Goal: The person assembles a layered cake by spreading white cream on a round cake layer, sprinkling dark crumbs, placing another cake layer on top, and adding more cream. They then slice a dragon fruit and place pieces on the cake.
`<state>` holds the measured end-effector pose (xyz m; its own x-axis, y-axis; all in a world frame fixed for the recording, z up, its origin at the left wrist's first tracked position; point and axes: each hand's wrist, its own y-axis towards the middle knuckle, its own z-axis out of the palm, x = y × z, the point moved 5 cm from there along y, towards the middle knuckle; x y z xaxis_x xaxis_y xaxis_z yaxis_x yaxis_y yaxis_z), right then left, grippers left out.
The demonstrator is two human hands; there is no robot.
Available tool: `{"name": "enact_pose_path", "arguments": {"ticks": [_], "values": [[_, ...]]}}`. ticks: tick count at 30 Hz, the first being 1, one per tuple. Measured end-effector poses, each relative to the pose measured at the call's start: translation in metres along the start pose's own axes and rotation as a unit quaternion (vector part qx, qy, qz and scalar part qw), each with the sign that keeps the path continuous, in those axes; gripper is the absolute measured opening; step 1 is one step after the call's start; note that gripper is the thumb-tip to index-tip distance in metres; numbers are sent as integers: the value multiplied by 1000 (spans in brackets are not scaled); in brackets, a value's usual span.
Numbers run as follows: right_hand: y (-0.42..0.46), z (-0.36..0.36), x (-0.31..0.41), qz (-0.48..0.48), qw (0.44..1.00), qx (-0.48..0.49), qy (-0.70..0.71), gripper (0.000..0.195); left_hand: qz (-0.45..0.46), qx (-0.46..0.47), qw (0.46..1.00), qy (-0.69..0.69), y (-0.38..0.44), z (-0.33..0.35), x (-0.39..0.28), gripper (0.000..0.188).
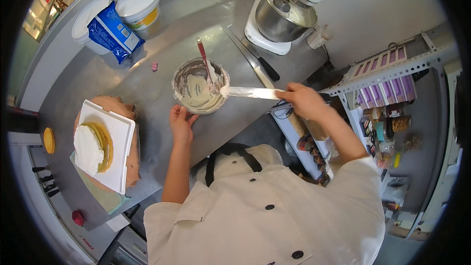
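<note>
A metal mixing bowl [178, 97] with pale cream [198, 94] smeared up its inside wall stands in front of me. My left hand [181, 123] touches its near rim, thumb and fingers at the edge. In my right hand [303, 99] is the handle end of a long icing spatula [252, 92]. Its cream-coated blade reaches the bowl's right rim, a blob of cream at the tip. A red-handled spatula [202, 50] leans inside the bowl. To the left, a layered cake [88, 149] topped with white cream rests on a white square board [119, 136].
A stand mixer [270, 44] with a steel bowl stands at the back right. Two knives, one with a black handle [269, 69], lie beside it. White tubs [138, 2] and a blue packet [114, 33] are at the back left. Metal shelving [382, 75] rises on my right.
</note>
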<state>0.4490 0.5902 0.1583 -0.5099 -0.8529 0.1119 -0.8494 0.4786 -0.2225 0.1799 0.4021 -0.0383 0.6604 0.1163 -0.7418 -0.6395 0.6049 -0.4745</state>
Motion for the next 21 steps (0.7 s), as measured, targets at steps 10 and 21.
{"name": "enact_pose_path", "arguments": {"ticks": [10, 21], "values": [[99, 75, -10, 67, 891, 160, 419, 15, -7, 19, 999, 25, 0, -17, -4, 9], [-23, 16, -65, 131, 888, 83, 433, 28, -72, 26, 991, 110, -1, -25, -27, 24]]}}
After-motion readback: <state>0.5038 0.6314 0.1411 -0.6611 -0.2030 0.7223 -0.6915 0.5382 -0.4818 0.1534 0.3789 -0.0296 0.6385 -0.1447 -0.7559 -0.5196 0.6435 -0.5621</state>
